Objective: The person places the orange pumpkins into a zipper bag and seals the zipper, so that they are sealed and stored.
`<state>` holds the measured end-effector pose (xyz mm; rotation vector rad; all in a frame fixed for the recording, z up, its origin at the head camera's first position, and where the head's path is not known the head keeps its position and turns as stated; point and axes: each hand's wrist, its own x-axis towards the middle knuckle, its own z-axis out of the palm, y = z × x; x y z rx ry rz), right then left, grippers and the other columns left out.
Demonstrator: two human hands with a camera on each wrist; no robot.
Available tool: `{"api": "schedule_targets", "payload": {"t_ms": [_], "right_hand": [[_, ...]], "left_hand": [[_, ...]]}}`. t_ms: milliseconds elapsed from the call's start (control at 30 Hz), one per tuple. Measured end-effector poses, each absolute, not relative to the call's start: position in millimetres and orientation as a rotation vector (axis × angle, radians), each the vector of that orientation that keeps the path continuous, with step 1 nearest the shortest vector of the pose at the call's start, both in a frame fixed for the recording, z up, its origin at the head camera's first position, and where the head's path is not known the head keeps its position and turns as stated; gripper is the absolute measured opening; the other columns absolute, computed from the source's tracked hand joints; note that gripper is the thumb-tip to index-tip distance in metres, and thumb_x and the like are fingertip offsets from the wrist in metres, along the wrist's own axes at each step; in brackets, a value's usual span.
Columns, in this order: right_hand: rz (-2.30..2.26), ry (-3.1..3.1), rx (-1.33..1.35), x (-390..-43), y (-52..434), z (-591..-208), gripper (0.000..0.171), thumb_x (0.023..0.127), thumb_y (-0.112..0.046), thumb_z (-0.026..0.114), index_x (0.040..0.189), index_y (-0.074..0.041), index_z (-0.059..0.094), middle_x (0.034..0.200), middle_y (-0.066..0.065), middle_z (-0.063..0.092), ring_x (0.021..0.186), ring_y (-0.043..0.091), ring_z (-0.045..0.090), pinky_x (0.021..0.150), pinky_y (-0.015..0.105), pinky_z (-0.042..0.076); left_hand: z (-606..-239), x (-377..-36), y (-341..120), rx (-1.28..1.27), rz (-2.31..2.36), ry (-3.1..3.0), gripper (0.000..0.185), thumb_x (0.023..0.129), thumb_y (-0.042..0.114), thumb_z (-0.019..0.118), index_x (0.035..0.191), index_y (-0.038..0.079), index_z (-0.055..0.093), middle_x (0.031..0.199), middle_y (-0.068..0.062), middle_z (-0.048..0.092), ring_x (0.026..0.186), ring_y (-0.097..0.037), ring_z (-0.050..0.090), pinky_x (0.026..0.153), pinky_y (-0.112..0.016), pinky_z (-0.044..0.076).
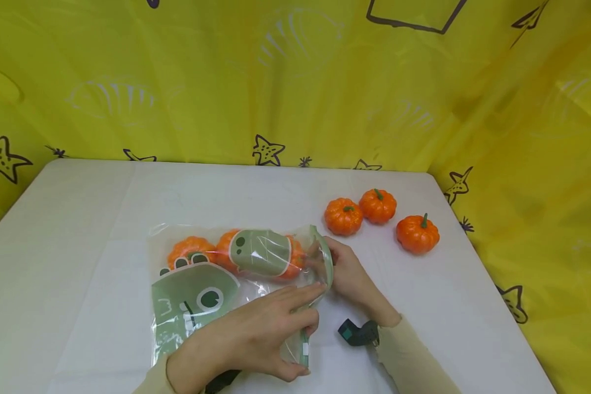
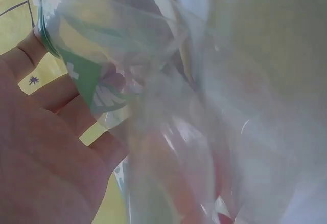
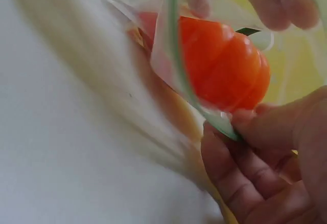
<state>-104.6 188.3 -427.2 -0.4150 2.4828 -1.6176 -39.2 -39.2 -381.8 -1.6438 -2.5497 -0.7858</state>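
Three orange pumpkins (image 1: pixel 225 249), as well as I could count them behind the print, lay in a row inside the clear bag (image 1: pixel 202 280), the end one just beside my right hand (image 1: pixel 352 276). That hand pinched the green rim (image 1: pixel 329 262) between thumb and fingers, the mouth bowed outward there. My left hand (image 1: pixel 261 328) lay spread over the near side, its index finger against the rim, its thumb apart, near the white tab (image 1: pixel 305 348). If the pinch slipped, I judged, the limp film could sag and flatten the mouth; a hard tug might roll the end pumpkin out. Beyond, three loose pumpkins (image 1: pixel 343 216) sat on the white table (image 1: pixel 103 202); a careless sweep of my knuckles could set them rolling. Yellow cloth (image 1: pixel 202 82) hung behind.
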Motion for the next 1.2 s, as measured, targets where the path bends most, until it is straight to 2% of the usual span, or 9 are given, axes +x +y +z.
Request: {"api": "schedule_targets", "payload": {"t_ms": [67,133,200,300,433,667,867,1000,1200], "right_hand": [[-1.635,2.495,-0.431,-105.2,190.4,-427.0,0.012,0.09,-0.007,0.069,0.101,-0.012,0.065,0.097,0.007,0.066,0.092,0.024,0.06,0.081,0.03,0.052],[-1.625,2.52,-0.449,-106.0,193.4,-427.1,0.017,0.091,0.0,0.063,0.105,-0.01,0.067,0.11,0.009,0.067,0.104,0.024,0.061,0.093,0.037,0.053],[-1.604,2.548,-0.467,-106.4,196.0,-425.9,0.026,0.092,0.005,0.058,0.11,-0.01,0.069,0.12,0.009,0.065,0.114,0.026,0.058,0.101,0.045,0.05],[-1.536,2.613,-0.5,-107.3,198.8,-424.6,0.035,0.093,0.007,0.053,0.118,-0.009,0.071,0.123,0.009,0.062,0.118,0.025,0.053,0.106,0.05,0.045],[-1.417,2.711,-0.492,-108.0,200.1,-421.5,0.04,0.092,0.008,0.054,0.125,-0.01,0.068,0.114,0.008,0.062,0.106,0.024,0.054,0.103,0.05,0.048],[-1.276,2.816,-0.424,-110.4,201.7,-414.0,0.041,0.091,0.001,0.062,0.129,-0.014,0.063,0.112,0.005,0.063,0.098,0.022,0.055,0.095,0.045,0.052],[-1.215,2.865,-0.515,-117.2,197.9,-411.8,0.041,0.091,-0.001,0.065,0.132,-0.007,0.061,0.119,0.01,0.062,0.104,0.024,0.056,0.099,0.047,0.051],[-1.148,2.847,-0.533,-119.7,192.8,-410.4,0.044,0.09,-0.001,0.066,0.133,-0.006,0.059,0.113,0.011,0.062,0.1,0.024,0.055,0.095,0.045,0.052],[-1.092,2.719,-0.525,-114.7,190.1,-409.9,0.046,0.09,-0.004,0.066,0.134,-0.008,0.057,0.128,0.007,0.065,0.108,0.02,0.061,0.102,0.044,0.051]], "left_hand": [[-381.5,-40.0,-39.7,-1.633,-0.782,-2.554,0.047,0.07,0.048,0.083,0.091,0.023,0.049,0.155,-0.006,0.044,0.14,-0.018,0.046,0.114,-0.034,0.041],[-381.4,-41.2,-40.1,-1.62,-0.775,-2.562,0.047,0.07,0.047,0.083,0.091,0.023,0.049,0.154,-0.006,0.044,0.138,-0.018,0.048,0.114,-0.035,0.041],[-381.1,-42.5,-40.6,-1.605,-0.768,-2.585,0.046,0.071,0.047,0.083,0.091,0.023,0.049,0.154,-0.005,0.044,0.136,-0.018,0.05,0.114,-0.037,0.041],[-380.7,-44.8,-41.2,-1.576,-0.748,-2.636,0.045,0.072,0.046,0.082,0.092,0.023,0.049,0.153,-0.005,0.044,0.135,-0.02,0.051,0.115,-0.039,0.039],[-381.6,-46.5,-40.8,-1.532,-0.692,-2.675,0.045,0.074,0.048,0.081,0.094,0.022,0.05,0.151,-0.008,0.046,0.136,-0.023,0.049,0.116,-0.042,0.039],[-383.5,-44.2,-33.6,-1.489,-0.561,-2.694,0.046,0.077,0.054,0.077,0.102,0.023,0.053,0.148,-0.011,0.049,0.141,-0.023,0.044,0.115,-0.047,0.038],[-380.6,-41.8,-24.1,-1.415,-0.396,-2.796,0.049,0.082,0.055,0.072,0.116,0.025,0.055,0.149,-0.009,0.048,0.142,-0.024,0.043,0.115,-0.049,0.038],[-378.7,-44.8,-18.1,-1.326,-0.317,-2.874,0.057,0.08,0.059,0.072,0.122,0.024,0.054,0.148,-0.009,0.049,0.14,-0.026,0.045,0.114,-0.051,0.039],[-378.6,-48.7,-16.8,-1.253,-0.275,-2.898,0.062,0.077,0.064,0.072,0.121,0.023,0.055,0.149,-0.007,0.049,0.136,-0.028,0.048,0.11,-0.05,0.042]]}}
